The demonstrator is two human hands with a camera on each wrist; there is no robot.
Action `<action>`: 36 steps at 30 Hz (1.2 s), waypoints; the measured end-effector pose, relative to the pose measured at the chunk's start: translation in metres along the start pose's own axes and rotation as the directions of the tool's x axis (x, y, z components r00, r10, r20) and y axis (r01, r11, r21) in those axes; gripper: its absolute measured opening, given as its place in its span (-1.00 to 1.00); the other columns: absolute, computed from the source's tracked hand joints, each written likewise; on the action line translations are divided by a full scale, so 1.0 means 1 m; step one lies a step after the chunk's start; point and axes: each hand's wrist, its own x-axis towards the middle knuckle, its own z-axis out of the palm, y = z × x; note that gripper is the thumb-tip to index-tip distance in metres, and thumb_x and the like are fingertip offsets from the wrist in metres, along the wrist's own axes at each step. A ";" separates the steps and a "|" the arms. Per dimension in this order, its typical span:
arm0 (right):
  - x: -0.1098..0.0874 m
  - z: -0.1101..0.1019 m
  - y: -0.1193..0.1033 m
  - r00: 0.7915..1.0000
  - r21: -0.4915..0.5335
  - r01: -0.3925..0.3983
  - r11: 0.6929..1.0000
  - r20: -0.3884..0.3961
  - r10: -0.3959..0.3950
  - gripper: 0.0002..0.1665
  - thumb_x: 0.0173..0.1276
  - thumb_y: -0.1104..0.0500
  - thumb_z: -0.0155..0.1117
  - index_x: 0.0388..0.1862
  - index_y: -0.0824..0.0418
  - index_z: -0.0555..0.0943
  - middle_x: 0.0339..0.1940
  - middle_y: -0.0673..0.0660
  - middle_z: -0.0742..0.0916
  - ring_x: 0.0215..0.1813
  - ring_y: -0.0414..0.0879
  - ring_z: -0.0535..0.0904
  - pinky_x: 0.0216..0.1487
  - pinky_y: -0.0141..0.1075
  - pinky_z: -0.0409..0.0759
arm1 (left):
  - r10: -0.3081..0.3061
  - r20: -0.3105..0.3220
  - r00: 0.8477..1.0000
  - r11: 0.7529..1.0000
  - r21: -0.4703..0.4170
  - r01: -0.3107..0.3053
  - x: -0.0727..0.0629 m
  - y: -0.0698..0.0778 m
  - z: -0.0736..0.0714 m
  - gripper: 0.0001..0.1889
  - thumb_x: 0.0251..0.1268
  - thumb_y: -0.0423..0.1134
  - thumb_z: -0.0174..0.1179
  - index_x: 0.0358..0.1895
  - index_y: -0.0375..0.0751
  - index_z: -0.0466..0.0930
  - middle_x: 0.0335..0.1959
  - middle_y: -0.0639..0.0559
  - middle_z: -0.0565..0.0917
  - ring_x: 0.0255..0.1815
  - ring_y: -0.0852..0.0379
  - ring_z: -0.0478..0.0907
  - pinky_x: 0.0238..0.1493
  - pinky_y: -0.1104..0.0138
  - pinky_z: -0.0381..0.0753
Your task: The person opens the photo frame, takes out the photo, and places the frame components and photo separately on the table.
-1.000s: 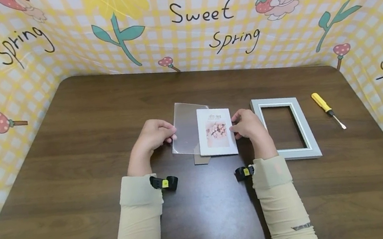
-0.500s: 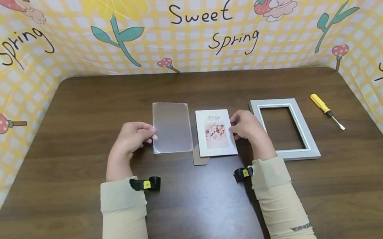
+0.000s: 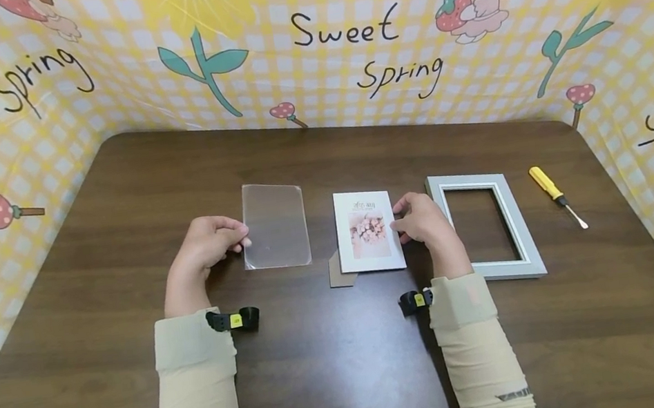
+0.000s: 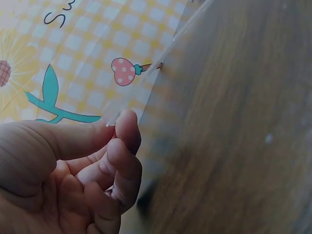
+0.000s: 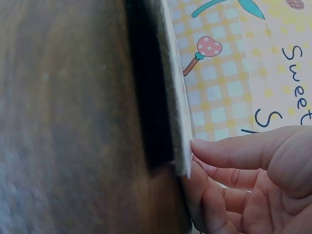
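Observation:
My left hand (image 3: 203,248) pinches the left edge of a clear plastic sheet (image 3: 275,226) between thumb and forefinger. In the left wrist view, table grain shows through the sheet (image 4: 239,126). To the right, my right hand (image 3: 427,223) pinches the right edge of a white card with a pink flower picture (image 3: 369,233). A brown cardboard piece (image 3: 342,274) sticks out from under the card at the lower left. The right wrist view shows the board edge (image 5: 176,105) between thumb and fingers, side-on, with a dark shape along its underside. Sheet and card are apart.
A grey-white picture frame (image 3: 524,225) lies just right of my right hand, its opening showing the table. Farther right is a screwdriver with a yellow handle (image 3: 543,182). Printed yellow cloth (image 3: 256,53) walls the brown table (image 3: 88,293) at the back and sides.
My left hand has moved left, drawing the clear sheet away from over the cardboard and from beside the card. The right hand keeps holding the card in nearly the same place.

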 end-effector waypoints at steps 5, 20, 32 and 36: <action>0.000 0.002 0.000 1.000 0.003 0.001 1.000 -0.005 -0.001 -0.67 0.38 0.31 0.27 0.09 0.30 0.50 -0.29 0.19 0.60 -0.46 -0.07 0.65 -0.31 -0.31 0.51 | -0.014 0.006 1.000 0.999 0.036 0.014 -0.003 0.000 0.000 -0.70 0.47 -0.26 0.11 0.04 -0.48 0.56 -0.56 0.23 0.65 -0.46 0.29 0.48 -0.34 0.40 0.36; 0.001 0.003 0.003 1.000 0.007 -0.005 1.000 -0.008 0.005 -0.66 0.39 0.28 0.29 0.10 0.27 0.50 -0.26 0.19 0.64 -0.42 -0.05 0.68 -0.24 -0.27 0.52 | -0.013 0.013 1.000 0.958 0.287 0.009 -0.010 0.008 0.011 -0.75 0.42 -0.21 0.16 -0.15 -0.38 0.65 -0.54 0.09 0.66 -0.44 0.13 0.46 -0.31 0.32 0.44; 0.001 -0.001 0.003 1.000 0.016 -0.005 1.000 -0.009 0.005 -0.67 0.40 0.25 0.28 0.10 0.29 0.51 -0.18 0.25 0.67 -0.40 -0.05 0.71 -0.20 -0.23 0.56 | -0.034 -0.046 0.998 0.918 0.393 0.050 -0.016 0.021 0.014 -0.69 0.48 -0.09 0.10 -0.15 -0.30 0.63 -0.45 -0.03 0.67 -0.33 0.02 0.45 -0.25 0.23 0.41; -0.001 -0.002 0.003 1.000 0.038 0.011 0.999 -0.009 -0.010 -0.69 0.43 0.20 0.24 0.07 0.30 0.50 -0.10 0.29 0.67 -0.40 -0.06 0.71 -0.16 -0.21 0.63 | 0.015 -0.092 0.996 0.910 0.413 0.025 -0.016 0.027 0.016 -0.67 0.49 -0.04 0.07 -0.10 -0.27 0.62 -0.34 -0.10 0.70 -0.17 -0.07 0.47 -0.14 0.17 0.41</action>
